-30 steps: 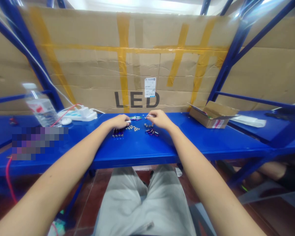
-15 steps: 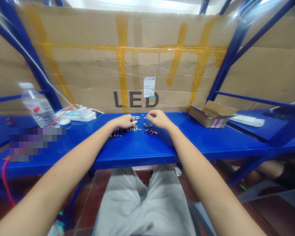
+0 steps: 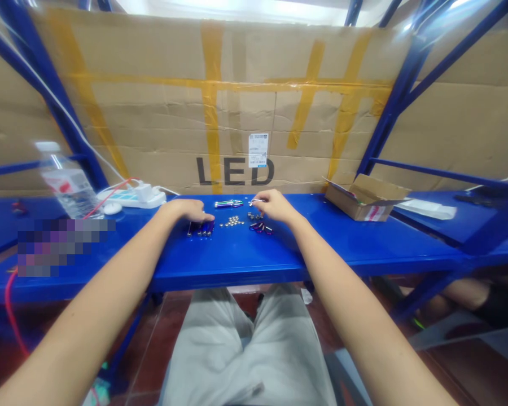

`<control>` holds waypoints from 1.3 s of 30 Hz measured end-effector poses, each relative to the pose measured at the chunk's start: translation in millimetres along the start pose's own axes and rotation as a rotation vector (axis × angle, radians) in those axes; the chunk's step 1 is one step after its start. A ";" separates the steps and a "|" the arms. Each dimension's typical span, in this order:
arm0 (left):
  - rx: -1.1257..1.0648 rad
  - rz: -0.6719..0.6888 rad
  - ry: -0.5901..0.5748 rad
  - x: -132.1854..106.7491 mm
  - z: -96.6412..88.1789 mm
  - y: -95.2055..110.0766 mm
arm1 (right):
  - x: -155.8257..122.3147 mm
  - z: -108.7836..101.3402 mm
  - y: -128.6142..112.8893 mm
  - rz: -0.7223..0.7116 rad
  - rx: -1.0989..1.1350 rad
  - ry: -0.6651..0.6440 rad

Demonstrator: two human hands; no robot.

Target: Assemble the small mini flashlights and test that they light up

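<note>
The left hand [image 3: 185,210] is positioned over the left end of the work area, palm down, with the fingers lowered toward a row of dark, shiny metal cylinders [image 3: 206,229]. The contact point is too small to resolve; whether this hand grasps a cylinder cannot be determined. The right hand [image 3: 276,204] pinches a small, slender silver part [image 3: 259,199] between thumb and fingers, just above the blue table [image 3: 245,254].

The loose components lie on the table between and below the hands. A cluster of small silver ring-like pieces [image 3: 232,221] is located just right of the cylinders. Behind this cluster, glossy green-and-purple tubes [image 3: 228,203] lie lengthwise across the table. Small silver fittings [image 3: 253,216] are located beneath the right hand, with shiny purple pieces [image 3: 261,228] directly in front of them.

An open cardboard box [image 3: 364,197] stands well to the right, beside a flat white packet [image 3: 429,208]. To the left, a white power strip [image 3: 131,196] lies near a tilted clear plastic bottle [image 3: 70,183]. A cardboard panel [image 3: 165,129] printed "LED" stands upright behind the table
</note>
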State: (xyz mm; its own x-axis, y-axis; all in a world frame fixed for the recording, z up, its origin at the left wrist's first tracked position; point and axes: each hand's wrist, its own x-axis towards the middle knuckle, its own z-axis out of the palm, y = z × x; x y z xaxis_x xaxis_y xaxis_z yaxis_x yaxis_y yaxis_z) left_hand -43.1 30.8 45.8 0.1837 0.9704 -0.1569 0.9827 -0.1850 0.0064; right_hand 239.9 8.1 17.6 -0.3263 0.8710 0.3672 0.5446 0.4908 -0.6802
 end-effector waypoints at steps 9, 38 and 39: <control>-0.156 -0.046 -0.108 -19.7 -0.4 19.1 | 1.5 2.0 3.3 0.019 0.027 -0.006; -0.418 0.372 0.516 -10.9 8.3 41.1 | -2.6 -0.2 -9.4 0.047 0.254 -0.036; -0.466 0.425 0.540 -12.3 11.4 49.1 | -3.2 -0.6 -10.7 0.041 0.288 -0.040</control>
State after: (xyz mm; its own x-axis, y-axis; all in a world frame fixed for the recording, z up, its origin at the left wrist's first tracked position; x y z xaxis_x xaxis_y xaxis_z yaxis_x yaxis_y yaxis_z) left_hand 2.6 8.0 36.9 0.4102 0.7956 0.4458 0.7141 -0.5843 0.3857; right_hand 235.5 0.1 24.1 -0.3417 0.8858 0.3140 0.3178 0.4234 -0.8484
